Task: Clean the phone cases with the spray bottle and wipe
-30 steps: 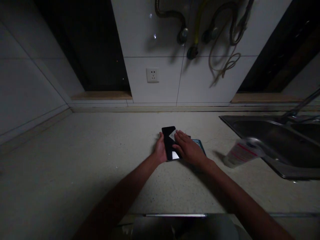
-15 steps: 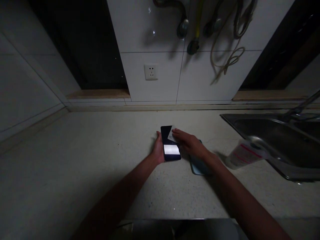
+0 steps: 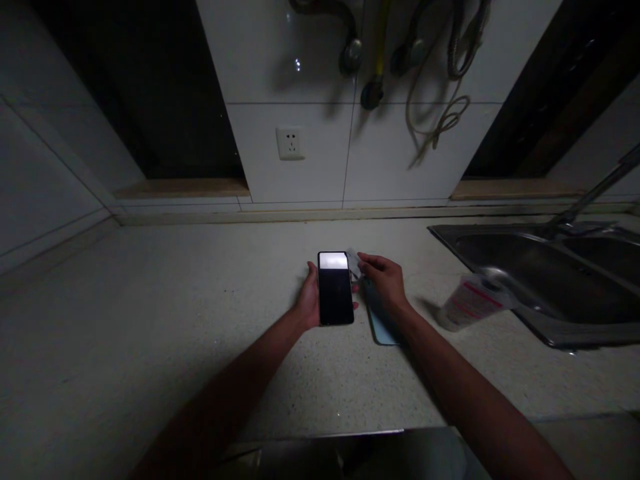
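While your left hand [image 3: 308, 305] cradles the phone [image 3: 336, 297] over the tabletop [image 3: 200, 280], fingers wrapped behind, your right hand [image 3: 389, 277] pinches a pale sheet [image 3: 354, 261] beside the phone's upper right edge; steady support and light pressure should serve best.

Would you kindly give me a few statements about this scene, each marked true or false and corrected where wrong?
1. The phone shows its screen, with a bright band at the top. True.
2. Both hands hold the phone. False: only the left hand does; the right hand pinches a small pale sheet.
3. Nothing blue is in view. False: a light-blue flat item lies right of the phone, partly hidden by the right hand and forearm.
4. A container with red markings is on the counter, by the metal sink. True.
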A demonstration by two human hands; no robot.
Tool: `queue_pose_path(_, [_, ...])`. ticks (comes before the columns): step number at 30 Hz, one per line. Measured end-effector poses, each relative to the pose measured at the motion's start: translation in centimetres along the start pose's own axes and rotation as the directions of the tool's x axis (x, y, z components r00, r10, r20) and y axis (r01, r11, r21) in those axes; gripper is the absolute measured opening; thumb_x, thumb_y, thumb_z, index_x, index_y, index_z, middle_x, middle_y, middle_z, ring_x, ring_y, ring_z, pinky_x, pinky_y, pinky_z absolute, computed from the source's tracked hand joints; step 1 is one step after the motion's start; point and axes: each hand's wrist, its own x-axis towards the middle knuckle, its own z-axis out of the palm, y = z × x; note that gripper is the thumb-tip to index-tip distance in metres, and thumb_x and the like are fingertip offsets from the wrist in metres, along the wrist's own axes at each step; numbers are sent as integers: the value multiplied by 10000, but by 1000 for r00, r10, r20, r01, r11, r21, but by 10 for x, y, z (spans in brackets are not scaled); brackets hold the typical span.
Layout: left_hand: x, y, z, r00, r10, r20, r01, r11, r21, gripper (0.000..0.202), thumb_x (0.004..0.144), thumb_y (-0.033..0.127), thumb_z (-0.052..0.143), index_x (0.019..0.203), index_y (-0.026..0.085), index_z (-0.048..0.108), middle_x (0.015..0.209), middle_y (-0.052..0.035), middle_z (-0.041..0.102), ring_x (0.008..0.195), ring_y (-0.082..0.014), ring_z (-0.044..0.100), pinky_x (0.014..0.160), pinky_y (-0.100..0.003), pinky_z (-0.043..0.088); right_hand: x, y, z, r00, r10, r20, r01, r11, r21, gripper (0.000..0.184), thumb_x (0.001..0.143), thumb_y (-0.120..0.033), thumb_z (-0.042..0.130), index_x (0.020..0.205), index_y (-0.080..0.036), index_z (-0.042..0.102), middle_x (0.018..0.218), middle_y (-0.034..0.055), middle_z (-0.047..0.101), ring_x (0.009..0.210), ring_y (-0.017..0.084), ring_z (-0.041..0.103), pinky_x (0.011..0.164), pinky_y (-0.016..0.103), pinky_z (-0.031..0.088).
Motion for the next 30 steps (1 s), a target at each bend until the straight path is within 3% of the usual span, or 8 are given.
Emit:
queue_pose_path(3, [-1,-1,0,998,-17,55,16,1000,8,834,875,794,330,1316,139,598,1111,-195,714,1006,-336,698,903,-539,509,-5,-5,4,999,38,37,-41,996,76,292,721,-377,769,934,-179,751,939,78,763,713,185,680,652,345,569])
queue_pose_path(7, [-3,-2,4,996,-46,70,44,998,34,844,879,793,310,1304,126,606,1063,-191,729,1006,-338,701,919,-538,506,-13,-14,12,989,81,122,-98,985,139,293,766,-453,736,915,-207,683,783,2,682,518,113,538,458,257,473])
queue_pose_path(10, [-4,-2,7,997,-60,51,57,997,47,844,891,786,283,1304,125,606,1055,-186,733,1025,-342,696,933,-544,502,-18,-16,15,986,83,144,-104,983,149,320,744,-439,754,929,-222,610,744,-31,632,533,104,515,436,213,428])
queue_pose_path(14, [-7,-1,10,994,-84,70,81,996,39,827,904,771,272,1333,137,586,1109,-194,720,1058,-341,687,947,-547,495,-21,-14,16,971,119,209,-154,975,158,446,730,-424,757,1077,-236,551,858,-11,667,557,99,536,427,190,412])
queue_pose_path(21, [-8,0,9,993,-118,27,115,990,86,870,883,801,252,1290,117,604,1100,-217,716,1047,-357,689,934,-555,497,-23,-18,18,960,183,211,-234,939,253,447,679,-392,799,1041,-221,600,728,-49,620,427,63,444,334,177,356])
queue_pose_path(26, [-12,4,9,979,-147,139,134,986,99,821,928,741,255,1289,85,594,1109,-230,712,1031,-347,693,902,-524,513,-25,-22,18,946,205,252,-295,866,403,463,656,-341,834,1047,-235,609,712,-67,636,334,38,367,262,183,332])
queue_pose_path(30, [-13,7,7,946,-207,248,192,978,83,719,961,654,295,1267,81,604,1094,-228,718,975,-328,705,828,-482,533,-23,-22,16,951,177,254,-288,811,510,492,602,-237,875,1024,-245,624,829,-38,708,363,43,417,241,163,319])
